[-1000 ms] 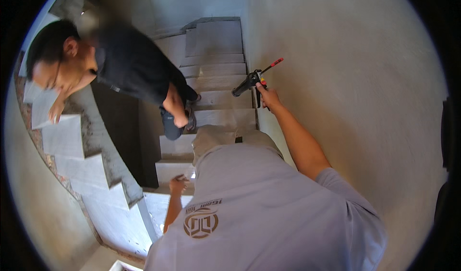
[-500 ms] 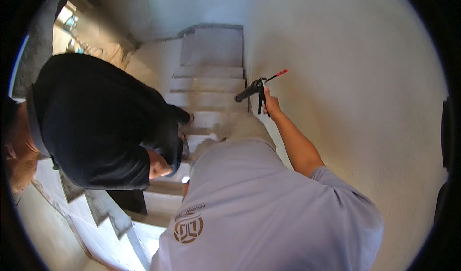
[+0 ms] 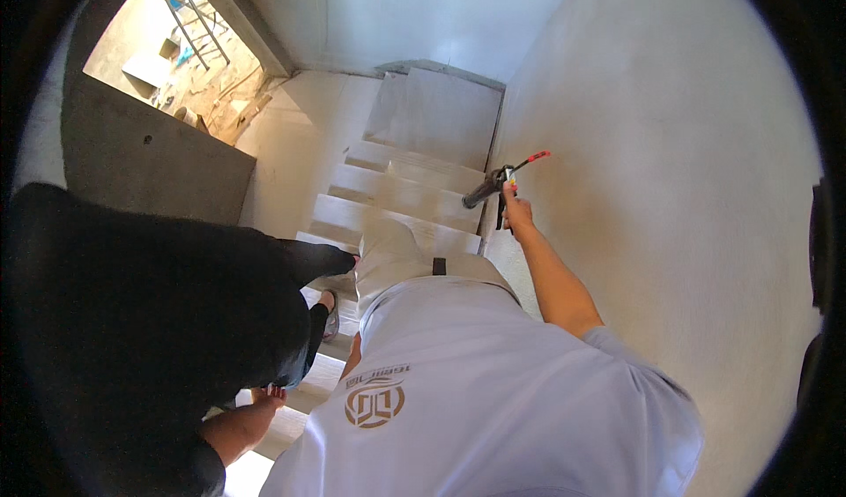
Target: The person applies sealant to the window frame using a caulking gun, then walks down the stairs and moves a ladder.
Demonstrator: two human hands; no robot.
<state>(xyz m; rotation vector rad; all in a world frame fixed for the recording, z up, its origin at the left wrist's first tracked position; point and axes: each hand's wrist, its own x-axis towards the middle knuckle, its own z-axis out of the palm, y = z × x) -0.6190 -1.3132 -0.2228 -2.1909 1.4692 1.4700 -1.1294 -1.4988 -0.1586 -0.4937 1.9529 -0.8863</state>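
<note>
My right hand [image 3: 518, 212] is closed around the grip of a black caulking gun [image 3: 480, 190]. The barrel slants down and left over the stair treads. A thin rod with a red end sticks out behind it toward the wall. My right arm reaches forward beside my light grey shirt [image 3: 493, 374]. A strip of my left arm [image 3: 353, 356] shows at the shirt's edge, but my left hand is hidden behind my body.
Light stone stairs [image 3: 414, 171] run ahead, with a plain wall [image 3: 670, 189] close on my right. On the left stands a person in black [image 3: 159, 312], one hand [image 3: 269, 396] low beside the steps. Beyond a grey low wall [image 3: 159, 144], debris and a metal stand [image 3: 198, 25] are visible.
My view has shifted, showing more of the room at upper left. The person in black now sits lower left in view. The caulking gun stays in my right hand.
</note>
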